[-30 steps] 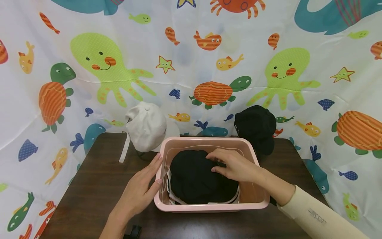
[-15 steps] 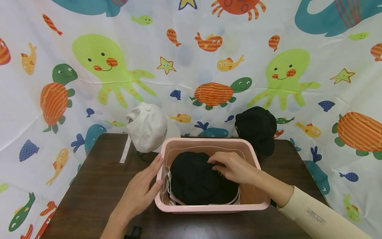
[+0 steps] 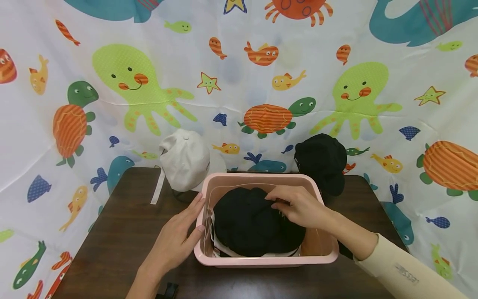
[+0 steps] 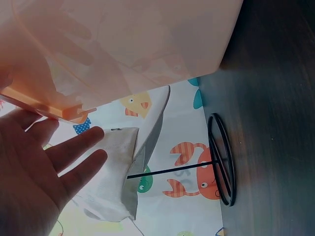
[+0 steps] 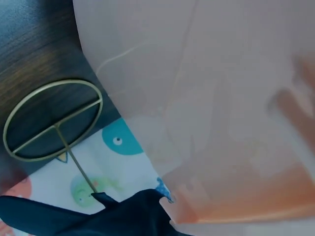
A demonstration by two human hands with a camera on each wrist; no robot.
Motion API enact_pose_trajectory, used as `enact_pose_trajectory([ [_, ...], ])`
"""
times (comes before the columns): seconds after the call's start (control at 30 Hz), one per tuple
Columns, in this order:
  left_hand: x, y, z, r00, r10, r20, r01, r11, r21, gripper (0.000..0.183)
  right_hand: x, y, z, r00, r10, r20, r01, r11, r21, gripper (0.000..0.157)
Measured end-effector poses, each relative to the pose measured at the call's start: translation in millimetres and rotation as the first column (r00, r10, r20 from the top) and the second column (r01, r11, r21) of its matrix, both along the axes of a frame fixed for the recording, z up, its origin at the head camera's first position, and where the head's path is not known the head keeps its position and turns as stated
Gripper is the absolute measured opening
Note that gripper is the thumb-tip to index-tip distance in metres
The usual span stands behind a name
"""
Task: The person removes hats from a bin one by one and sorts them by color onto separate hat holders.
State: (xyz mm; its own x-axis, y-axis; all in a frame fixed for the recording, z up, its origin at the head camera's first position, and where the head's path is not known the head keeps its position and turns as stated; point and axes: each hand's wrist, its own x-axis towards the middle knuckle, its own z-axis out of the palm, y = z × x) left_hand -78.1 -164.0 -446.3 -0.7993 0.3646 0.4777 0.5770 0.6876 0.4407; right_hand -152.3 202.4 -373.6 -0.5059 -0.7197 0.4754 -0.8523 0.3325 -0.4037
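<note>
A pink plastic bin (image 3: 266,261) stands on the dark table in the head view. Inside lies a black cap (image 3: 246,220), with pale-edged material showing beneath its lower side. My right hand (image 3: 298,207) reaches in over the right side and pinches the cap's upper part between fingers and thumb. Small gold lettering shows beside the fingertips. Against the bin's left rim rests my left hand (image 3: 179,236), its fingers straight. The left wrist view shows this left hand (image 4: 44,162) with fingers spread below the bin's wall (image 4: 147,39). In the right wrist view, only a blurred finger-like shape appears at the right edge.
Behind the bin, a white cap (image 3: 186,160) and another black cap (image 3: 321,162) stand at left and right. Black (image 4: 224,160) and brass-coloured (image 5: 54,123) wire stands support them. A sea-animal curtain (image 3: 231,83) hangs behind the table. A small black object (image 3: 169,290) lies near the front edge.
My right hand has shifted slightly right and up, and the black cap in the bin has shifted and spread rightward with it. The left hand stays on the rim.
</note>
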Motion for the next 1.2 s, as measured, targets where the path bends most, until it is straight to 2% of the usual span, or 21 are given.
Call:
enact_pose_trajectory([
  [0.37, -0.9, 1, -0.9, 1.0, -0.001, 0.001, 0.001, 1.0, 0.003, 0.062, -4.4, 7, 16.1, 0.999, 0.023, -0.028, -0.024, 0.999, -0.037, 0.036],
  [0.77, -0.7, 1, -2.7, 1.0, 0.003, 0.019, -0.004, 1.0, 0.018, 0.062, -0.9, 14, 35.1, 1.0, 0.002, -0.018, -0.003, 0.999, -0.052, 0.043],
  [1.07, 0.4, 1, -3.3, 0.999, 0.009, 0.036, -0.01, 1.0, 0.023, 0.063, -0.5, 13, 48.2, 0.995, -0.012, -0.097, 0.006, 0.998, -0.063, 0.044],
  [1.2, 0.8, 1, -2.3, 0.999, 0.01, 0.031, -0.011, 0.999, 0.03, 0.064, 0.5, 13, 55.6, 0.995, -0.004, -0.099, -0.005, 0.996, -0.087, 0.047],
])
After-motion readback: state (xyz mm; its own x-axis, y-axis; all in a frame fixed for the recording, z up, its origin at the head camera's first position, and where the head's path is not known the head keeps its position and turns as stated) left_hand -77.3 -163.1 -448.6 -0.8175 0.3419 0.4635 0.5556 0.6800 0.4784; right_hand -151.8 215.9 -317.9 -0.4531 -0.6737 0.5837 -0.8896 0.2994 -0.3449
